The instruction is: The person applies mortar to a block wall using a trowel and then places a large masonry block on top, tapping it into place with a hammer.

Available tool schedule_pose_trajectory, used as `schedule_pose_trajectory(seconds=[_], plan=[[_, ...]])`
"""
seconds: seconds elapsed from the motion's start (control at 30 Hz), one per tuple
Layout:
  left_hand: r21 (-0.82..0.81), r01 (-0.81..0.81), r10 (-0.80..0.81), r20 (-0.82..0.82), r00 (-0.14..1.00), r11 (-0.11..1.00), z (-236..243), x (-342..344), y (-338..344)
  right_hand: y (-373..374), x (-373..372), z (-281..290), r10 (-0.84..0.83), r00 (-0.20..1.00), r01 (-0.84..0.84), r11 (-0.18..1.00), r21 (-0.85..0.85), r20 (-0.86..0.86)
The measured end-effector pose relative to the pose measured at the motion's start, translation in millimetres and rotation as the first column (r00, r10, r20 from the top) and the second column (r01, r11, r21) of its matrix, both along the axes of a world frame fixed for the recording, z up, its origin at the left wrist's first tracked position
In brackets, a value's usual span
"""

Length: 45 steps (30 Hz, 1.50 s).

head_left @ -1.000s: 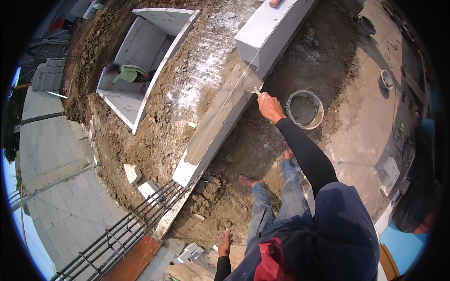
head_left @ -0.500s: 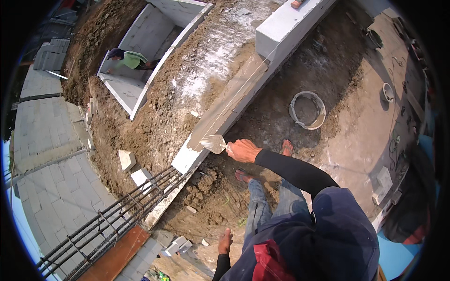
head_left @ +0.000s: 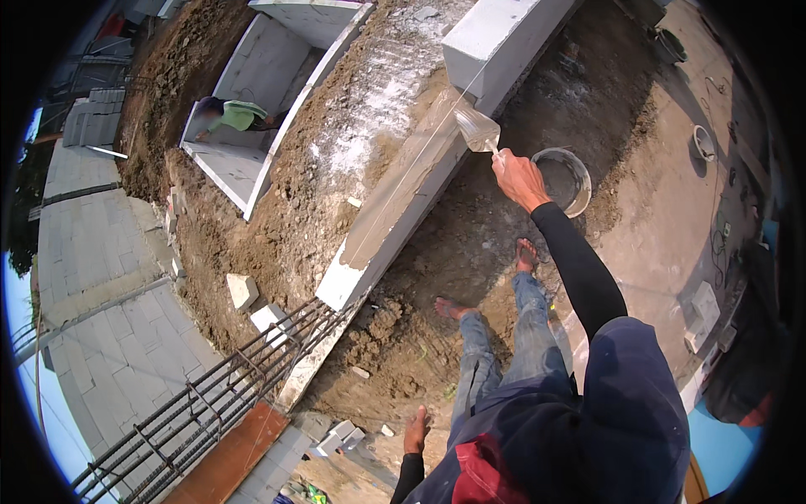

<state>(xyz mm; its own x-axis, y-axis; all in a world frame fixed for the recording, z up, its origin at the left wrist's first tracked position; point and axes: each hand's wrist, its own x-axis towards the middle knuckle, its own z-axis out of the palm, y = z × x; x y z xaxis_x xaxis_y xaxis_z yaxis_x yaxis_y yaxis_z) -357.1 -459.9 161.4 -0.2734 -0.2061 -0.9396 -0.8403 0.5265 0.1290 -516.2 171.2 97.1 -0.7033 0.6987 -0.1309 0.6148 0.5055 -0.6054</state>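
My right hand (head_left: 520,180) is closed around the handle of a trowel (head_left: 478,131). Its blade lies over the far end of a strip of wet mortar (head_left: 401,186), close to the large pale block (head_left: 491,42) set on the low wall (head_left: 342,287). A thin string runs lengthwise above the mortar. At the near end of the wall, bare pale block shows. My left hand (head_left: 416,431) hangs low beside my leg, fingers stretched out and holding nothing. A round bucket (head_left: 579,181) stands just beyond my right hand, which partly covers it.
A rebar cage (head_left: 191,409) juts from the wall's near end, beside a reddish-brown board (head_left: 228,455). Loose pale blocks (head_left: 243,291) lie on the soil. Another person (head_left: 239,115) bends inside a block-walled pit (head_left: 273,59). A smaller bucket (head_left: 703,143) stands at the right.
My right hand has carried the trowel away from the wall's near end, up and right along the mortar to the large block. My left hand stays low and empty.
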Motion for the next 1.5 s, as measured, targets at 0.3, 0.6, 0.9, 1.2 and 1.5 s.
schedule_pose_trajectory(seconds=[0.3,0.6,0.9,1.2,1.5], plan=[[-0.075,0.362,-0.328,0.284,0.901,0.929,14,0,24,43,249,-69,-0.243,0.836,0.231,0.969,0.086,0.491],[0.046,0.708,-0.708,-0.007,0.706,0.705,-10,27,115,131,281,-296,0.015,0.770,-0.185,0.962,0.201,0.638],[-0.091,0.787,-0.733,0.314,0.604,0.610,8,28,194,156,265,-437,0.276,0.662,-0.544,0.816,0.194,0.697],[-0.010,0.785,-0.780,0.106,0.617,0.619,3,40,197,218,309,-347,0.422,0.824,-0.267,0.877,-0.399,0.378],[-0.376,0.505,-0.597,-0.189,0.779,0.777,21,61,74,124,240,-116,0.127,0.991,-0.090,0.848,-0.522,0.036]])
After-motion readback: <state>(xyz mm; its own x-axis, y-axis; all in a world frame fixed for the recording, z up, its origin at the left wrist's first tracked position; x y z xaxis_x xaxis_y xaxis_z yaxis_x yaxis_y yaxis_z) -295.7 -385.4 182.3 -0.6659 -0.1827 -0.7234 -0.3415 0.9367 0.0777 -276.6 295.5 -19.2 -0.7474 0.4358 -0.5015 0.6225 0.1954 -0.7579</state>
